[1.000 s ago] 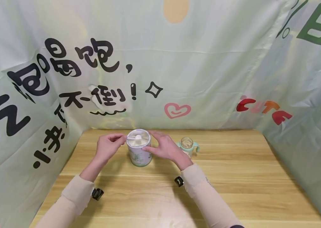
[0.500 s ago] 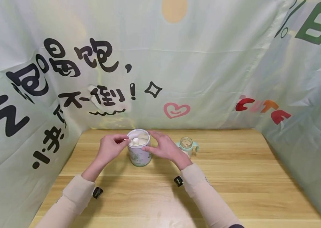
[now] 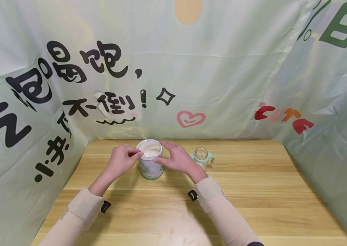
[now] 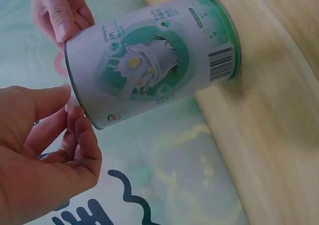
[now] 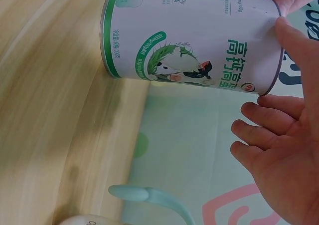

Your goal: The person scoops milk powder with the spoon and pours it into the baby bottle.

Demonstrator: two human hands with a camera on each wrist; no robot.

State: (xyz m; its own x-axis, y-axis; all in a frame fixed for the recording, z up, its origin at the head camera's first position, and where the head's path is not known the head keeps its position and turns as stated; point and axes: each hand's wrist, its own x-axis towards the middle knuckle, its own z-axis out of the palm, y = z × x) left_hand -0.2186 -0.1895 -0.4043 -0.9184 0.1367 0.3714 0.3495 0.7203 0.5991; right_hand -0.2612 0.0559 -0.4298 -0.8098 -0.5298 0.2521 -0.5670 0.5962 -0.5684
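A white and green milk powder can (image 3: 151, 169) stands upright without a lid, pale powder (image 3: 151, 147) inside it. At the left side of its rim my left hand (image 3: 122, 160) pinches the white handle of a scoop (image 4: 73, 102) between thumb and fingertips; the scoop's bowl is down in the powder. My right hand (image 3: 177, 159) holds the can at the rim from the right, thumb on the near side and index finger on the far side, the other fingers spread out in the right wrist view.
Just right of my right hand is an open baby bottle (image 3: 201, 154) with pale green handles, partly behind the wrist. Can and bottle stand on a wooden table (image 3: 247, 191). Printed cloth (image 3: 222, 85) hangs along the back and both sides.
My left hand has moved slightly right and brought the scoop from above the can's opening down into the powder. The right hand and can have stayed put.
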